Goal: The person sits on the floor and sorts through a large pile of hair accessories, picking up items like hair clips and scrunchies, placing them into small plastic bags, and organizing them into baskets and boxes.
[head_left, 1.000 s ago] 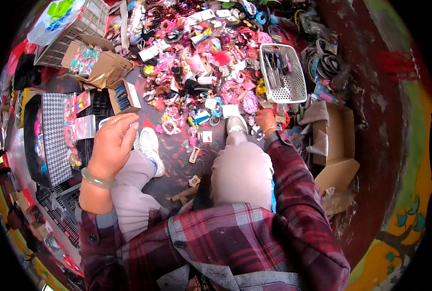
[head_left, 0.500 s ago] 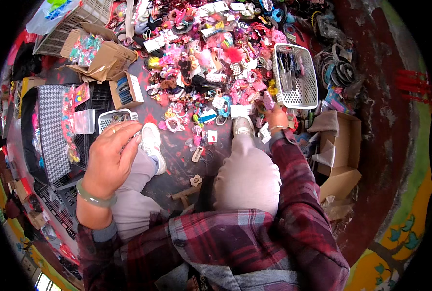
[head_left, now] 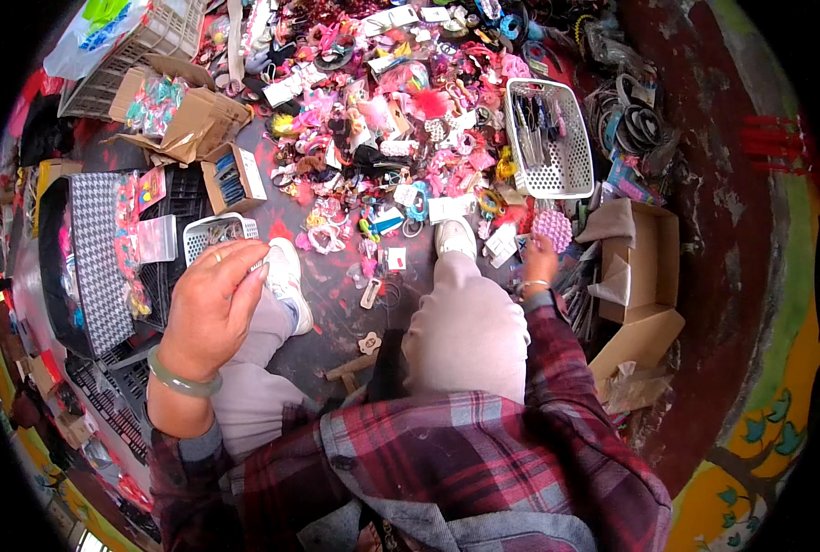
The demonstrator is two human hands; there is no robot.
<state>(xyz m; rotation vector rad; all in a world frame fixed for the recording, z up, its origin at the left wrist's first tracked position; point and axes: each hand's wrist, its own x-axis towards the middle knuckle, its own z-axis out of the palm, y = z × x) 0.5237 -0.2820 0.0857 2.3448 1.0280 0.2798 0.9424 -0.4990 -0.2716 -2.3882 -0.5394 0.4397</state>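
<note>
My left hand (head_left: 209, 308), with a green bangle at its wrist, is raised beside my left knee. Its thumb and fingers are pinched together, and a small dark and pale item (head_left: 258, 266) just shows between them; its kind is too small to tell. To the right of my right knee, my right hand (head_left: 539, 265) grips the lower edge of a round, pink, bumpy-textured piece (head_left: 553, 226). Ahead of both hands lies a wide pile of hair accessories (head_left: 392, 120), mostly pink, with bows, hair ties and carded pieces.
A white perforated basket (head_left: 566, 179) holding packaged items stands at the right. Near it an open cardboard box (head_left: 654, 267) lies on the floor. At the left are a small white basket (head_left: 194, 241), cardboard boxes (head_left: 198, 124) and a houndstooth-patterned case (head_left: 102, 248).
My right hand has drawn slightly nearer and to the right, bringing the pink bumpy piece into plain sight. The left hand stays pinched in nearly the same place.
</note>
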